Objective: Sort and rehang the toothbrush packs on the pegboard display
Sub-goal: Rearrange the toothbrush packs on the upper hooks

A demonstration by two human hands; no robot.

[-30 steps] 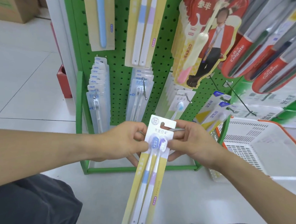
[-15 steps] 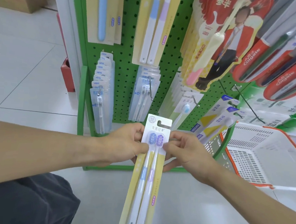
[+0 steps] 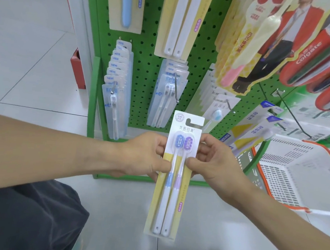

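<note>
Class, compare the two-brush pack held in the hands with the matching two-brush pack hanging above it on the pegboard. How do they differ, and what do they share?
The held pack is gripped at its sides by the left hand and right hand; the hanging pack is on the green pegboard, untouched. The held pack shows fully, capped brush heads included; the hanging pack is cut off above. Both have yellow cards with white handles, blue and purple grips.

A single wide-angle view looks from the person's head forward and down, close enough that both forearms enter from the bottom corners and the toothbrush pack [image 3: 173, 176] sits at frame centre. The green pegboard [image 3: 201, 68] fills the frame from 11 to 2 o'clock, leaning with the lens curve, with tiled floor [image 3: 27, 66] at 9 o'clock and a white basket [image 3: 301, 173] at 3 o'clock
</note>
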